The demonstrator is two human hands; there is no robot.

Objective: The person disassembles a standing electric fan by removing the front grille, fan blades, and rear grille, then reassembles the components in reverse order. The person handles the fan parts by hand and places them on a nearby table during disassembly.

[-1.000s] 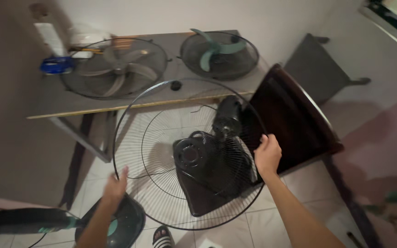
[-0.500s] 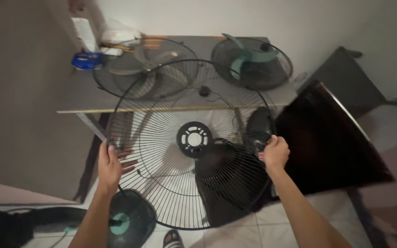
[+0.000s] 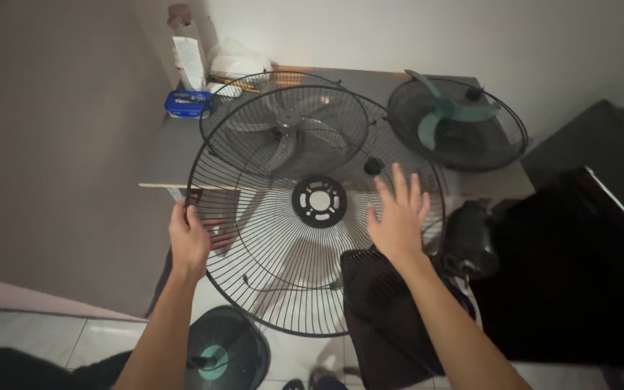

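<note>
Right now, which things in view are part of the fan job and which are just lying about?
In hand:
- black wire fan guard, left hand gripping its rim
- right hand, open, at the guard
- fan motor housing just beside it

Lying about:
- second guard with grey blades on the table
- guard with green blade
- blue box
- white carton

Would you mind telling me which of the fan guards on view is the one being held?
The big bare guard in front, with the round hub ring: the left hand grips its rim. The two on the table lie flat with blades in them.
</note>
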